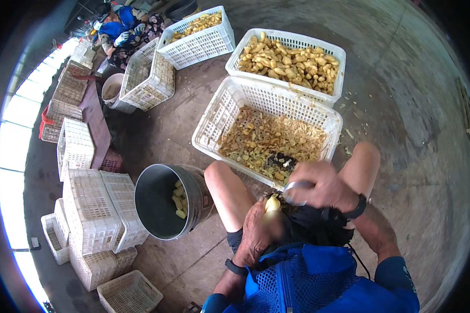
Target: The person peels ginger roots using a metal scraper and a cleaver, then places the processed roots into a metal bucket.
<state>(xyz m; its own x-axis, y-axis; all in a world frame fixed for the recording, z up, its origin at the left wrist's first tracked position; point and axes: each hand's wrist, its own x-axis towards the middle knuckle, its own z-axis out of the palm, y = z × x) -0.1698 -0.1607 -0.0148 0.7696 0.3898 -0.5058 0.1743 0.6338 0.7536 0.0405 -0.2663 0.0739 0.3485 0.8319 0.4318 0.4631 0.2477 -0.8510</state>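
My left hand (257, 224) is closed around a pale yellow, root-like vegetable (272, 204), held upright between my knees. Its kind is not clear, and a blur covers its lower part. Just to the right, my right hand (326, 185) grips a shiny metal hand tool (300, 187), smeared by motion, close above the vegetable. Beyond my knees stands a white slatted crate (209, 125) strewn with brownish peelings and cut bits (266, 136). A dark bucket (150, 221) left of my left knee holds several pale peeled pieces (179, 201).
Behind the peelings crate, another white crate (235, 60) is heaped with brown-yellow roots (292, 63). Stacked white crates (91, 203) line the left side. At the far left, a person (122, 31) sits by a part-filled crate (201, 47) and a small bucket (113, 91).
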